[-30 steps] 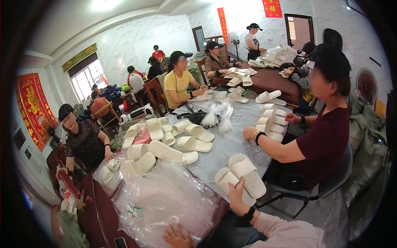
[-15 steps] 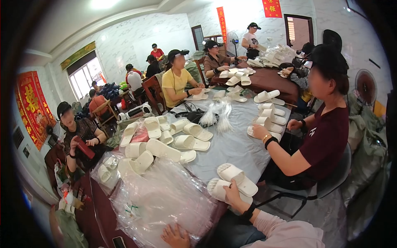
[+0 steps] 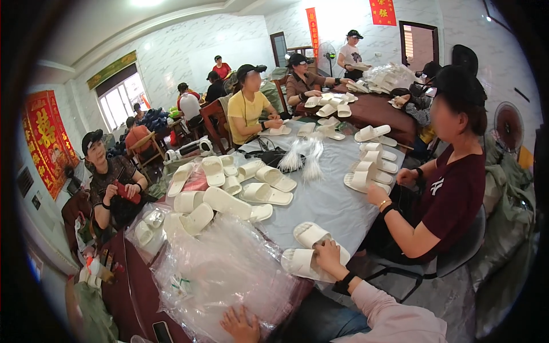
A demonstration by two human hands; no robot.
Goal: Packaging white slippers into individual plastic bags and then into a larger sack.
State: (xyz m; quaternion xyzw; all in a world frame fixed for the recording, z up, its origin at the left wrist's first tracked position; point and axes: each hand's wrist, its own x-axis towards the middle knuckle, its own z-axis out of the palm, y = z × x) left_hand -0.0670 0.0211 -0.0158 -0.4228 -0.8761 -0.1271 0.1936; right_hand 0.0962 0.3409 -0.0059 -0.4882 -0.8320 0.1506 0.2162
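Note:
My left hand rests with spread fingers on a pile of clear plastic bags at the near edge of the table. At the table's near right corner, my right hand grips a pair of cream slippers. Its fingers bend over the inner edges where the far slipper and the near slipper meet. Both slippers lie soles down, side by side, with broad plain straps and open toes pointing left. My fingertips are partly hidden against the straps.
More cream slippers lie heaped beyond the bags. A row of slippers stands before a co-worker in maroon on my right. White strings lie mid-table, and a phone at the near left. Several other people sit around.
My right hand has shifted farther over the pair, and the slippers have slid slightly left. My left hand stays put. The maroon-clad co-worker's hand has drawn back from the slipper row.

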